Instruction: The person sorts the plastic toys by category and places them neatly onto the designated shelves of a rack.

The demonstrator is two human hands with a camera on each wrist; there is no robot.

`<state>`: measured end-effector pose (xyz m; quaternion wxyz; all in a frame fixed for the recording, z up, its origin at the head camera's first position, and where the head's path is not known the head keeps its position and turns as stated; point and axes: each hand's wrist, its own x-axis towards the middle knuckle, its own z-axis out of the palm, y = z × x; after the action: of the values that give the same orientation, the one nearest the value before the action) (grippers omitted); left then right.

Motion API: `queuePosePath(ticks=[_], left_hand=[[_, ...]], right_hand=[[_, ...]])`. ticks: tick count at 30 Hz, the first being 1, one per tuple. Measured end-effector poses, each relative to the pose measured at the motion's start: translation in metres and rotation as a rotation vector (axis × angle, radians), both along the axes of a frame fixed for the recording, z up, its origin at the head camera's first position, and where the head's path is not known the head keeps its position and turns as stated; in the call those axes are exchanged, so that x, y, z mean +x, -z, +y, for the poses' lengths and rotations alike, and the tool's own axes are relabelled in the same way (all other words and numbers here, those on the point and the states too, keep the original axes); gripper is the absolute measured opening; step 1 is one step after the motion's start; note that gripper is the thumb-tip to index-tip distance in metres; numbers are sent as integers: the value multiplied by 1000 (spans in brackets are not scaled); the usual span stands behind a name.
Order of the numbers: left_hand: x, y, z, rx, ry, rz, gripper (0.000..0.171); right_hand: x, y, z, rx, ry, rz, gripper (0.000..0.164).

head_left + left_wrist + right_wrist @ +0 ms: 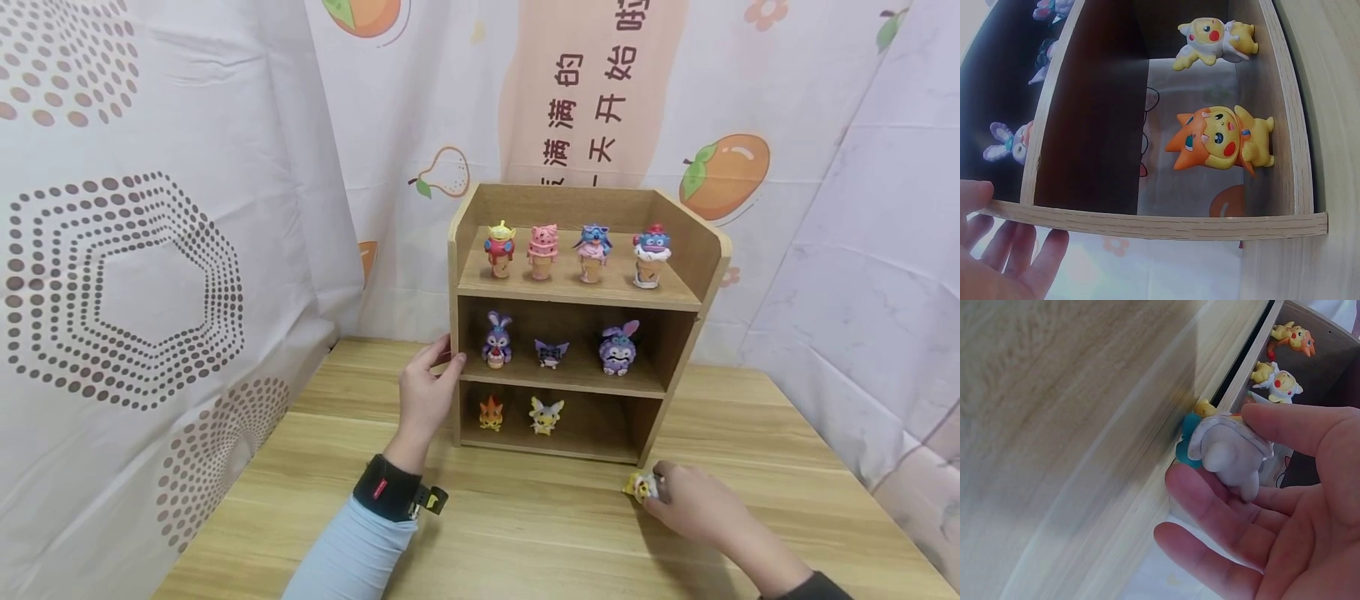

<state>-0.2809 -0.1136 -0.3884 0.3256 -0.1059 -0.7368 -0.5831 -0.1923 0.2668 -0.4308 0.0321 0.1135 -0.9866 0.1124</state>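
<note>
My right hand (693,504) pinches a small yellow and white figurine (642,485) between thumb and fingers, low over the table in front of the shelf's right corner. Its pale back and a teal part show in the right wrist view. My left hand (429,392) grips the left side panel of the wooden shelf (564,382), thumb at the front edge and the other fingers along the outer face. On the bottom tier stand an orange-hooded yellow figurine (1225,140) and a white-hooded yellow one (1216,42), to the left and middle.
The middle tier bears a purple rabbit figurine (497,342), a small dark-and-purple one (551,354) and a rounder purple rabbit (618,350). Several ice-cream-cone figurines, among them a pink one (543,250), line the top. A printed curtain (405,108) hangs behind the table (525,517).
</note>
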Motion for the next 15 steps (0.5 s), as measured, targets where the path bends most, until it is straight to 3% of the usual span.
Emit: queuePosePath(ticks=[5, 15], left_hand=[[-1, 1, 0, -4, -1, -7, 42], [-2, 2, -1, 4, 3, 6, 42]], right_hand=[[0, 0, 0, -39, 1, 4, 39], [0, 1, -1, -87, -6, 47, 29]])
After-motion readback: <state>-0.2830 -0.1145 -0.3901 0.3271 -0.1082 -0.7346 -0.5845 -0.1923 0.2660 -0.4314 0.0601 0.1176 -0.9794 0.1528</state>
